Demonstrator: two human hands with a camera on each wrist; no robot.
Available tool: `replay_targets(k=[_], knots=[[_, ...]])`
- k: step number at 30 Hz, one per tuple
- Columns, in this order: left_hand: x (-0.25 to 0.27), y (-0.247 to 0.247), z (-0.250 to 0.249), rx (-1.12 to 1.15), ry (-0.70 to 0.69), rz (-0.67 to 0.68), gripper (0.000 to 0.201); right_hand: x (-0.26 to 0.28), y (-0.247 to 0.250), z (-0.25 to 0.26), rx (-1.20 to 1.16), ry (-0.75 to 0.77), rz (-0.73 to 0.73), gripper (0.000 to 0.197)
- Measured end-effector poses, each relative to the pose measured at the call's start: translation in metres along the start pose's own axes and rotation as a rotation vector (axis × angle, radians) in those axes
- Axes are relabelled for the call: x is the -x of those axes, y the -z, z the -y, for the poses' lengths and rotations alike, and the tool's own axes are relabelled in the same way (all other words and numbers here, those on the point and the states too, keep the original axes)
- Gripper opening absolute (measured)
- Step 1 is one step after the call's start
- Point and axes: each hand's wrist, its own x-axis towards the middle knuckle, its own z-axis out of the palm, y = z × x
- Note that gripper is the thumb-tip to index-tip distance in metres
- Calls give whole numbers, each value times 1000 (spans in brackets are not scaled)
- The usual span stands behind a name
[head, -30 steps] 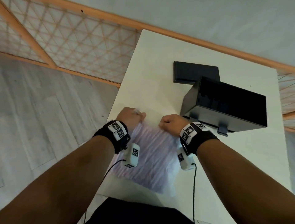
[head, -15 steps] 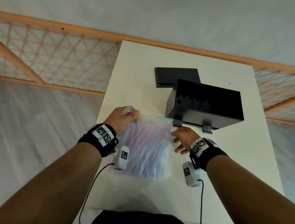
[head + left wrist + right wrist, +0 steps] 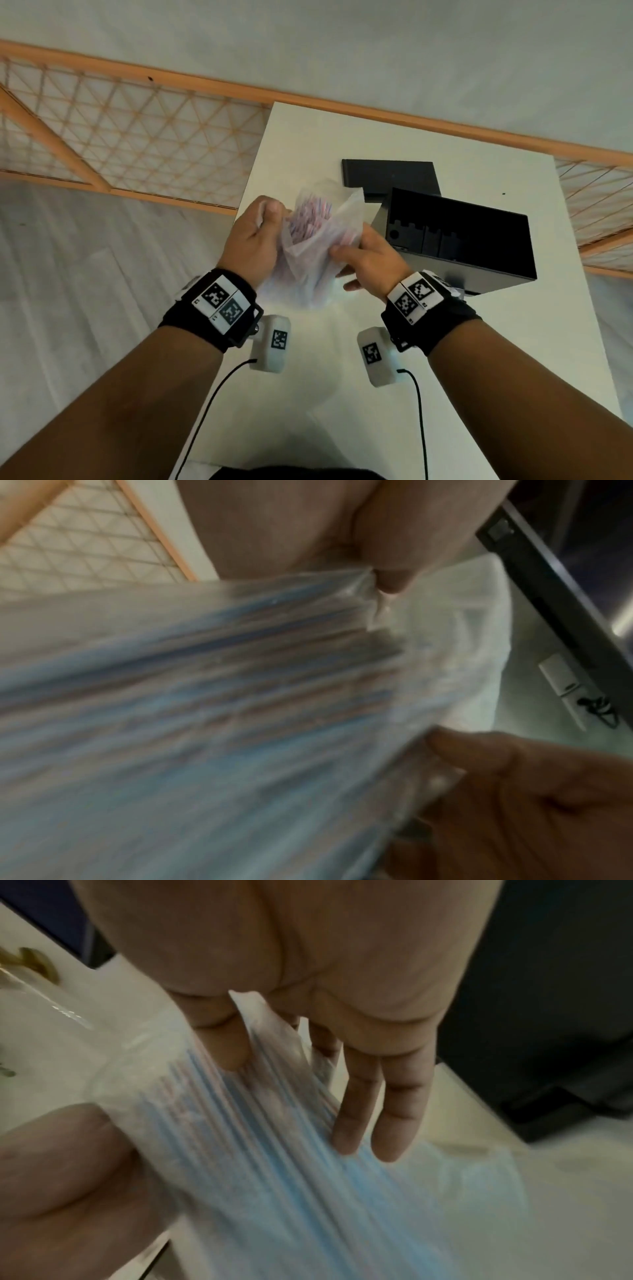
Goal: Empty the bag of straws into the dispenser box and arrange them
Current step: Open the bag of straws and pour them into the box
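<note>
I'm seeing the left hand (image 3: 255, 236) pinching the bag (image 3: 310, 253) mouth, right hand (image 3: 368, 262) gripping its side, probably thumb and forefinger, bag raised just left of the box (image 3: 479, 260), straws (image 3: 310, 214) inside

dispenser box (image 3: 459, 240) sitting right of both hands, blocking that side | lid (image 3: 390, 176) lying flat behind it | bare table (image 3: 308, 394) lying open near the person

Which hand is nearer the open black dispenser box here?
Right. The right hand holds the straw bag just beside the dispenser box; the left hand holds the bag's far side, farther from the box.
</note>
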Motion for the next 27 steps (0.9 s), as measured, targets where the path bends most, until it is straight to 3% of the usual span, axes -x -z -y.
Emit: replay_targets(k=[3,5,7,9,10,13,17,19,22,24,27], knots=[[-2,-11,-7,219,111,-89,28,-6,-2,10,-27,53,-51,24],[-4,-17,-7,412,312,-147,43,-9,-2,11,-75,51,-69,29],[-5,-17,-4,439,562,-157,96,-10,0,10,-128,34,-88,35],[-2,-15,-5,280,706,-94,139,-8,2,6,-178,11,-91,39],[3,-15,-9,199,759,-28,140,-7,3,4,-190,-4,-83,39],[20,-17,-23,193,805,94,87,-1,6,-2,-200,-9,-29,40],[33,-25,-27,588,750,185,92,7,13,5,-225,19,99,55],[32,-28,-30,822,696,228,102,13,21,14,-358,3,134,69],[24,-33,-44,1099,633,96,101,23,41,27,-605,12,151,68],[16,-42,-60,1097,603,2,78,26,54,38,-619,44,70,52],[0,-67,-84,965,541,74,63,25,76,60,-383,63,-80,79]])
